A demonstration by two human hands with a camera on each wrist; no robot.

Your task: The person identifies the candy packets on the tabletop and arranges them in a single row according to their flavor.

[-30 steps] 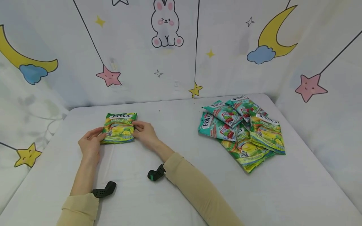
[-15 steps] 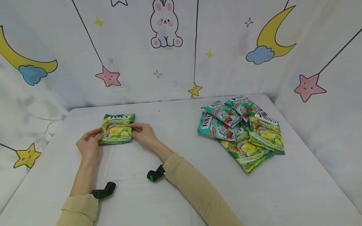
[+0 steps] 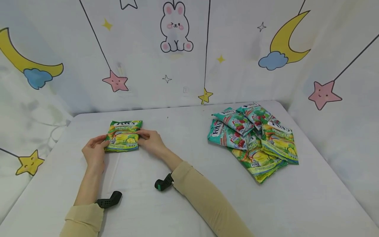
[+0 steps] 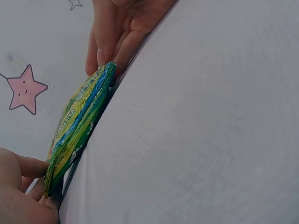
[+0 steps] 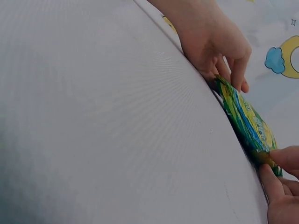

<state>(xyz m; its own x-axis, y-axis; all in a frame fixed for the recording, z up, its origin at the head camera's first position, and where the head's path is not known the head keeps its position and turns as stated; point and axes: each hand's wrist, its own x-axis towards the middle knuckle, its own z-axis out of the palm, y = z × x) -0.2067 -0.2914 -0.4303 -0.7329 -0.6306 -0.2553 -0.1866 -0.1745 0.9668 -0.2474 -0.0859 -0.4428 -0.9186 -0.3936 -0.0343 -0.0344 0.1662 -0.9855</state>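
A green and yellow candy bag [image 3: 123,135] marked FOX'S Spring Tea lies at the left of the white table. My left hand [image 3: 94,152] pinches its left edge, thumb on top and fingers beneath. At the opposite edge, my right hand [image 3: 152,142] pinches the bag between thumb and fingers. In the left wrist view the candy bag [image 4: 79,126] is seen edge-on, low over the tabletop, its near seam facing the camera. The right wrist view shows both hands at the two ends of the candy bag [image 5: 250,123].
On the right side of the table [image 3: 183,204] lies an overlapping pile of candy bags: teal ones [image 3: 234,121] at the back and left, green-yellow ones [image 3: 279,141] in front and right. A white curtain [image 3: 142,59] printed with moons, stars and a rabbit hangs behind.
The candy bag and both hands have shifted very slightly left from a second ago, still pinched at both edges. The head view has tilted a little. The pile has not moved.
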